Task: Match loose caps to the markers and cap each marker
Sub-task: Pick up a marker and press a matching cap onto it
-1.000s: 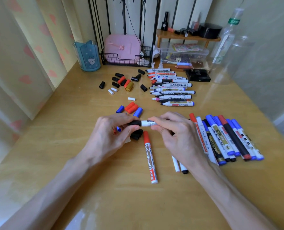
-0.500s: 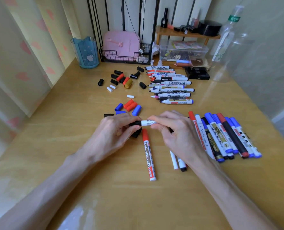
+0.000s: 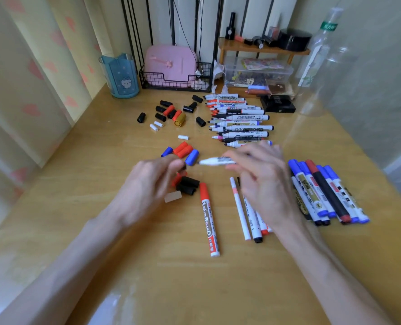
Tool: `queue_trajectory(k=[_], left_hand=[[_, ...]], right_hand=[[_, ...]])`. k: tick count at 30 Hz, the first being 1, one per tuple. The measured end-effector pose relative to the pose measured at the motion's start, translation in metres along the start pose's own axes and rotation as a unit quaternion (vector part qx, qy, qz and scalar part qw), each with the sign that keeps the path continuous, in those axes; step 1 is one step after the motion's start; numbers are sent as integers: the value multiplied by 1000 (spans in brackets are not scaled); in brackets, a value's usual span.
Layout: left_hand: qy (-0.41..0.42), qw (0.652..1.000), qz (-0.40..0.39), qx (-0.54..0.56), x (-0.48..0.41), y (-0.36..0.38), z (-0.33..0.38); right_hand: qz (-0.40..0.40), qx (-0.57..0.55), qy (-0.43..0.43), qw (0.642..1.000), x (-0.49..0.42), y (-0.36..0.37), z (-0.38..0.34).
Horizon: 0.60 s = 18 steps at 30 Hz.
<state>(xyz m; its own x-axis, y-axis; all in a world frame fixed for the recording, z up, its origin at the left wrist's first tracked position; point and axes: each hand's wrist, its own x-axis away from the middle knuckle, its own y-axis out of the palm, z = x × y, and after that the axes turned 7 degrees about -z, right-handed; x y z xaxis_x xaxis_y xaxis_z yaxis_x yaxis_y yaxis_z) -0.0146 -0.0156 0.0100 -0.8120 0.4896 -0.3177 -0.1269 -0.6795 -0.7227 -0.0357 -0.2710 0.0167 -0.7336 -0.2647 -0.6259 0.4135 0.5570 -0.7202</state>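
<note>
While the right hand (image 3: pixel 262 181) pinches a white marker (image 3: pixel 214 161), the left hand (image 3: pixel 151 184) (blurred) hides its grip.

A white marker (image 3: pixel 215 161) is held level, tip near a blue cap (image 3: pixel 192 157).

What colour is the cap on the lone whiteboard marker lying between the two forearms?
Red: the cap matches the marker's red lettering. Head view.

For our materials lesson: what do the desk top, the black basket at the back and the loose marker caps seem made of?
Desk top: wood or wood-look laminate, glossy; grain lines and glare show.
Black basket: likely coated metal wire; thin open grid.
Loose caps: probably moulded plastic; solid colours, slight sheen.
</note>
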Motion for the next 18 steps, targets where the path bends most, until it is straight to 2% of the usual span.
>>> queue_trajectory(k=[3,7,11,14,18], left_hand=[[-20,998,45,28,1,-17,-15],[-60,994,85,-34,-2,-26,-39],[-91,992,66,-50,2,-26,-57],[-69,995,61,-39,-3,-19,-54],[-40,998,12,-39,-11,-2,-47]], right_hand=[[36,14,33,999,0,-5,20],[-11,2,49,999,2,3,14],[-19,1,58,998,2,2,12],[-22,5,69,997,3,5,10],[-34,-3,72,997,4,7,8]])
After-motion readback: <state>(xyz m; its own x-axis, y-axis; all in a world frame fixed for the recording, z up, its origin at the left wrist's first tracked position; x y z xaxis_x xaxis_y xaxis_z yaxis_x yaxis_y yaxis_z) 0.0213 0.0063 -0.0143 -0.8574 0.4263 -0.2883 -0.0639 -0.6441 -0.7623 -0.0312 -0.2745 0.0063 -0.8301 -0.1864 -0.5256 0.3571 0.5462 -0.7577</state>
